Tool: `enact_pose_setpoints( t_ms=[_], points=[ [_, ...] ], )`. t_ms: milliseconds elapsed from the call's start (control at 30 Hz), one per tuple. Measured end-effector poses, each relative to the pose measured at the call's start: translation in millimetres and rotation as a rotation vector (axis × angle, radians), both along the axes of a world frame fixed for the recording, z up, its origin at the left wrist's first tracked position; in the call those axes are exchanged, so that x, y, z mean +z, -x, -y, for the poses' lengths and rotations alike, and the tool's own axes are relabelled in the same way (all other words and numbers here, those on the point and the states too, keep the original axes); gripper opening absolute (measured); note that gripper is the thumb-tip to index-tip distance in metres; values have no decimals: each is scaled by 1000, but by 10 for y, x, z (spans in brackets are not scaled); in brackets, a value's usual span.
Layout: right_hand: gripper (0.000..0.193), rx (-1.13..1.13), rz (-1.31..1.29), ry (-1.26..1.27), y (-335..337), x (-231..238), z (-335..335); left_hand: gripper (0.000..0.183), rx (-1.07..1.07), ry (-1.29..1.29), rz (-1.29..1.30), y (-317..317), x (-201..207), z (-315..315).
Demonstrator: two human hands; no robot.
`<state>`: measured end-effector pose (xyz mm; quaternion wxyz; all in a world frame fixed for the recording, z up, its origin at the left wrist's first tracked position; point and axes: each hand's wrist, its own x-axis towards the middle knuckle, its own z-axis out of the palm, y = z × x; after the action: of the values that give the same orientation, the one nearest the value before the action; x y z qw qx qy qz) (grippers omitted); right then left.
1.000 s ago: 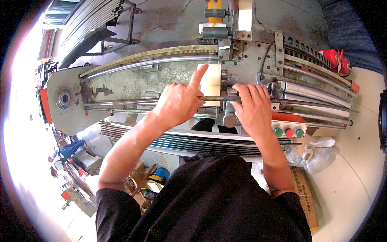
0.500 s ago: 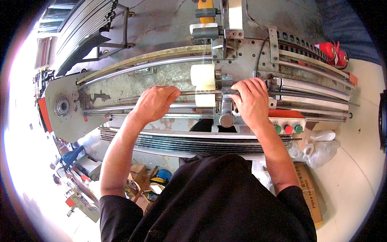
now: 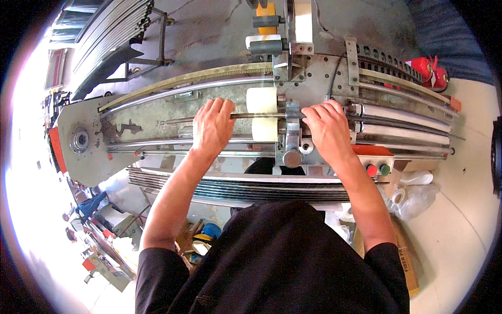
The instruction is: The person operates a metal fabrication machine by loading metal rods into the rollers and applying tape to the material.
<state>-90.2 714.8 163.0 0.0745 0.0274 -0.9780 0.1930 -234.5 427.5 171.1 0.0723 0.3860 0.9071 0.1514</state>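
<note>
A long thin metal rod (image 3: 243, 115) runs left to right across the machine, passing the cream-coloured rollers (image 3: 264, 130). My left hand (image 3: 213, 125) is closed around it just left of the rollers, and its bare end sticks out beyond my knuckles. Right of the upright metal clamp (image 3: 293, 128) with a round knob, my right hand (image 3: 327, 125) curls its fingers over the rod's darker stretch. Its fingertips are partly hidden. The rod continues to the right between silver rails.
Several dark rods (image 3: 251, 188) lie in a tray along the machine's near side. A control box (image 3: 376, 162) with red and green buttons sits at right. Red fire extinguishers (image 3: 434, 73) stand far right, a rack of tubes (image 3: 112, 39) far left. A carton (image 3: 405, 256) lies on the floor.
My left hand has moved right along the rod, closer to the rollers, with its fingers now turned more away from me. My right hand stays at nearly the same spot.
</note>
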Motion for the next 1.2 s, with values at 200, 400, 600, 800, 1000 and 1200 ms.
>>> enact_pose_setpoints(
  t_ms=[200,400,600,800,1000,1200],
  points=[
    [27,-43,-91,-7,10,-36,17,81,-274,-12,-3,-455,63,-259],
    [29,-159,-206,48,-55,-65,169,90,-240,72,-125,-604,-271,-191],
    [24,-102,-226,8,-45,-184,105,89,-241,26,-189,-678,-284,-191],
    [12,-156,-255,-58,18,-283,202,83,-234,-35,-230,-720,-297,-180],
    [66,-223,-268,58,-243,-38,214,84,-191,30,-238,-745,-326,-197],
    [65,-751,-507,-27,-1969,177,-232,94,-137,32,-219,-832,-333,-233]
  ],
)
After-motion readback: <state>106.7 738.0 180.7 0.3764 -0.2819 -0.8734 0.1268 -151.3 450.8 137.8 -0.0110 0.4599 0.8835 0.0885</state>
